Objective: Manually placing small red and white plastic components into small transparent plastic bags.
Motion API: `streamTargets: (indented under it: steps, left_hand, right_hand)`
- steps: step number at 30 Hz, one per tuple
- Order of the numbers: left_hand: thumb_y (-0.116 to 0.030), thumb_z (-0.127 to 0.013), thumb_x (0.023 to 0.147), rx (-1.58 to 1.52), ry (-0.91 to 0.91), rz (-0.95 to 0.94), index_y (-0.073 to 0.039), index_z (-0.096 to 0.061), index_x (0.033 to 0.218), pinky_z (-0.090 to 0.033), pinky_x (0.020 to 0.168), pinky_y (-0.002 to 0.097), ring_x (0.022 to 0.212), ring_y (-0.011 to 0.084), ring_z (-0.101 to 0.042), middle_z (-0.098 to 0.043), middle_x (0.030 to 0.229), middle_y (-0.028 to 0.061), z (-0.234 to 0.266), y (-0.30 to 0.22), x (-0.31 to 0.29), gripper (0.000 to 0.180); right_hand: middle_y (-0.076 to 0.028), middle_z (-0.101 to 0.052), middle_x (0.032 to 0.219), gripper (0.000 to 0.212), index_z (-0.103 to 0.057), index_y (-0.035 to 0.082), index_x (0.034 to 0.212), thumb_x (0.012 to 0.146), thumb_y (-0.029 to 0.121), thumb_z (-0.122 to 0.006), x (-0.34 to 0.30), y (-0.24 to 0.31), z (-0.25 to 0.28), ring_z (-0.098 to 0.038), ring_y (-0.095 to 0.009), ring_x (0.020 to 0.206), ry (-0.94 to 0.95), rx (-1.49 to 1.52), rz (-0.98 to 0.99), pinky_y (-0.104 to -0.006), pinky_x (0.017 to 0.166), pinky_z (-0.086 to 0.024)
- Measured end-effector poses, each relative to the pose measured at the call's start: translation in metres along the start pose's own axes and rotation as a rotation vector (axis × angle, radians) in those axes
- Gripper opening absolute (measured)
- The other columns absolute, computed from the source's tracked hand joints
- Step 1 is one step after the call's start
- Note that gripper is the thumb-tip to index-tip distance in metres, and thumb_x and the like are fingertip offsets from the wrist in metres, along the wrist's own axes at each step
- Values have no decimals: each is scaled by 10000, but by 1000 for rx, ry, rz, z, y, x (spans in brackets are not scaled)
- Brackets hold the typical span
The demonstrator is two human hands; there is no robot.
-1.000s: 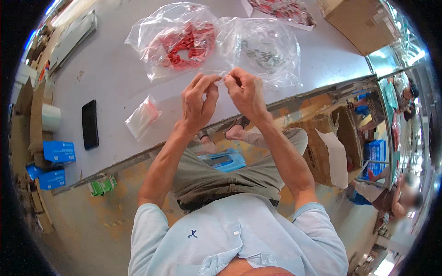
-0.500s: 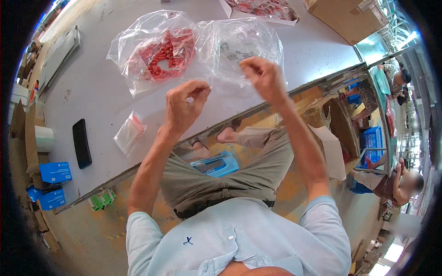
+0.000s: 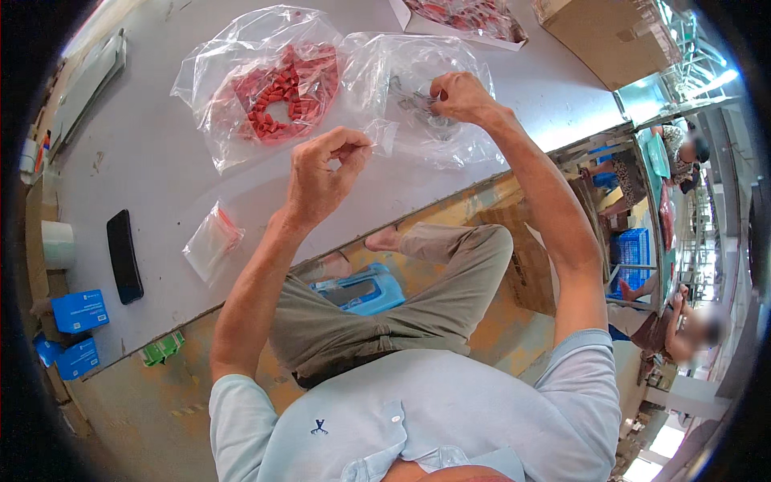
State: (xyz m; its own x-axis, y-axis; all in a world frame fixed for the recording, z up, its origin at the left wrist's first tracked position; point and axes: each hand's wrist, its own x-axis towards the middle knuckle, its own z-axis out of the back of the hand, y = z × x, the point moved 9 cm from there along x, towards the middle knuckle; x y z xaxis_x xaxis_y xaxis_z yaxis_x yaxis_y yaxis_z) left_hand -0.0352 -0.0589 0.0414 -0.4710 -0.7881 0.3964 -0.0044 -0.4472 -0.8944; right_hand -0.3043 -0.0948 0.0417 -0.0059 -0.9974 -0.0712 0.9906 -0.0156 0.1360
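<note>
My left hand is closed in a pinch above the table, its thumb and forefinger on what looks like a small clear plastic bag. My right hand reaches over a large clear bag spread on the table. Its fingers are curled together at the small grey metallic-looking parts inside; what is between the fingertips is hidden. Left of that bag lies another large clear bag holding many small red pieces. Nearer me rests a packet of small clear bags with a red edge.
A black phone lies on the table's left side, near blue boxes and a white roll. An open carton of red packets and a cardboard box stand at the far right. Other people sit off to the right.
My right hand has moved away from me, down into the bag of grey parts. My left hand keeps its pinch, and more of the small clear bag shows beside it.
</note>
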Motion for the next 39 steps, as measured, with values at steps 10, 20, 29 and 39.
streamTargets:
  steps: [10, 20, 29, 39]
  left_hand:
    - [0, -713, 899, 77, -25, -41, 10, -718, 985, -555, 716, 266, 766, 98, -668, -729, 860, 49, 2, -5, 4, 87]
    - [7, -725, 883, 133, -25, -93, -1, -721, 982, -553, 695, 282, 741, 120, -670, -733, 859, 72, 3, -11, 4, 99]
    - [9, -725, 885, 145, -26, -117, 3, -715, 981, -563, 681, 296, 746, 147, -681, -732, 877, 88, 4, -16, 4, 96]
    - [2, -723, 892, 174, -44, -136, 2, -712, 980, -568, 685, 300, 758, 158, -692, -731, 883, 98, 6, -19, 4, 88]
  right_hand:
    - [-214, -721, 901, 170, -710, 12, 893, 835, 137, -609, 3, 8, -5, -697, -390, 879, 13, 65, 131, -449, 835, -558]
    - [-180, -725, 830, 128, -711, -14, 934, 893, 89, -648, -5, 8, -2, -694, -298, 721, -119, 124, 155, -408, 706, -552]
    - [-63, -726, 856, 204, -694, -21, 1035, 979, 172, -663, -12, -28, -10, -615, -85, 613, 16, 868, -126, -251, 514, -494]
    - [-36, -703, 810, 156, -688, 34, 1023, 967, 180, -693, -18, -32, -23, -549, -57, 547, 65, 1257, -252, -199, 450, -399]
